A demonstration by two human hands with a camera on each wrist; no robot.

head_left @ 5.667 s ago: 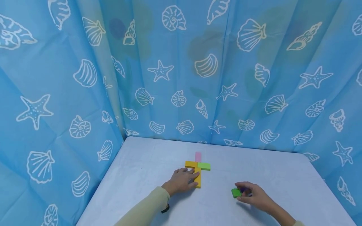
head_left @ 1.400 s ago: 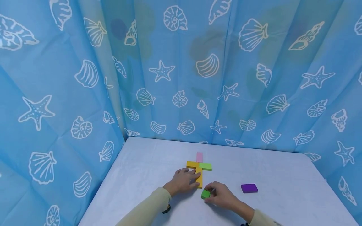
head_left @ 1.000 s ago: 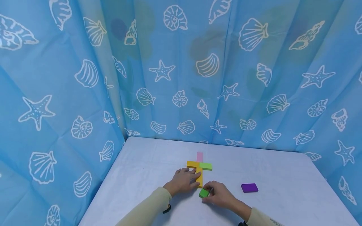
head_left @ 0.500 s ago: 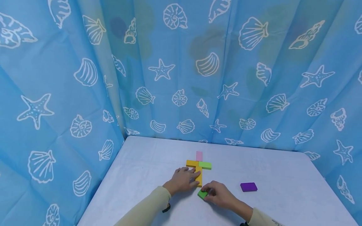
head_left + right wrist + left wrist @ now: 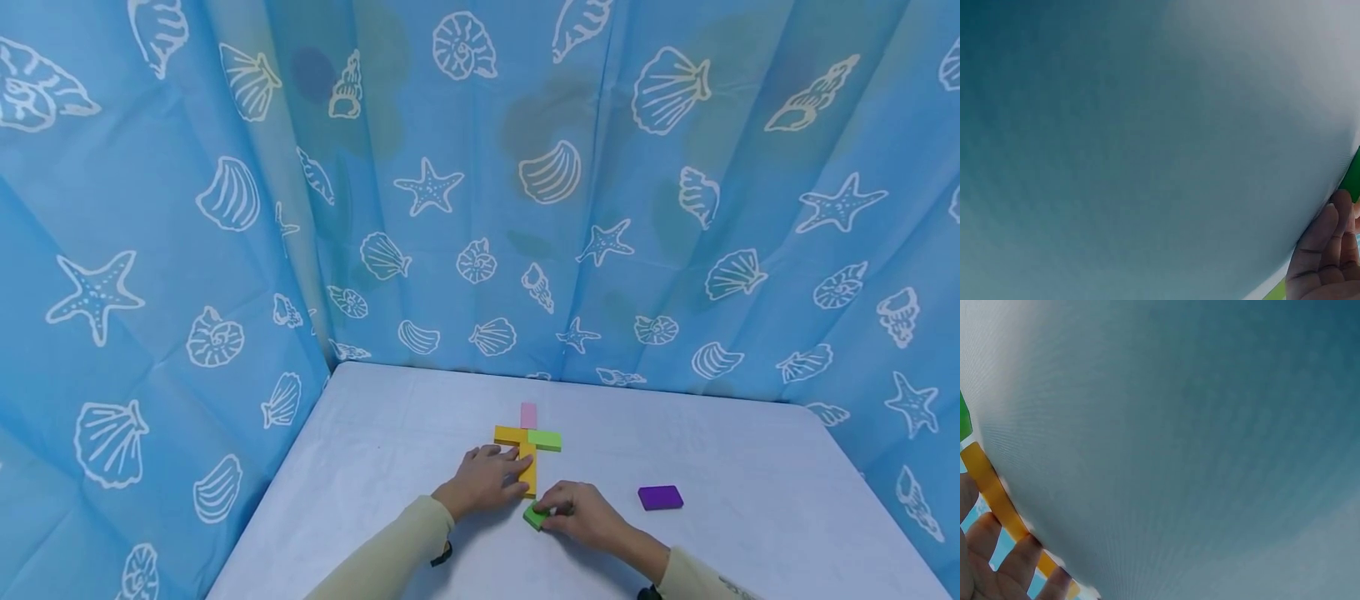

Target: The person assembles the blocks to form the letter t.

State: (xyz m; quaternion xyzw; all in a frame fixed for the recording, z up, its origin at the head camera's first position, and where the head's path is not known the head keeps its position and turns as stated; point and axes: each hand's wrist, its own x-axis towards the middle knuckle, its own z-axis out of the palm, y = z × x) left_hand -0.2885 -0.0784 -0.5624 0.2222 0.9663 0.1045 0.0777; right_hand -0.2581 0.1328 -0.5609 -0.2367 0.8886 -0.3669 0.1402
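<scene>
My left hand [image 5: 486, 479] rests with spread fingers on a long yellow block [image 5: 528, 471]. In the left wrist view, the fingertips [image 5: 1025, 550] touch this yellow block's side [image 5: 997, 494]. A second yellow block [image 5: 510, 435], a light green block [image 5: 546, 441] and a pink block [image 5: 528, 415] lie beyond it, forming a cross. My right hand [image 5: 588, 517] pinches a green block [image 5: 535, 516] between thumb and finger, just in front of the long yellow block's near end. The green block sits slanted on the table; the right fingers partly hide it.
A purple block [image 5: 661, 497] lies alone to the right of my right hand. White cloth covers the table [image 5: 420, 400]. Behind and at the sides hangs a blue curtain [image 5: 480, 250] with shell prints.
My right hand has carried the green block leftward to the yellow block's near end, then lowered and turned it. The purple block, earlier at that hand, now lies apart. My left hand stays put.
</scene>
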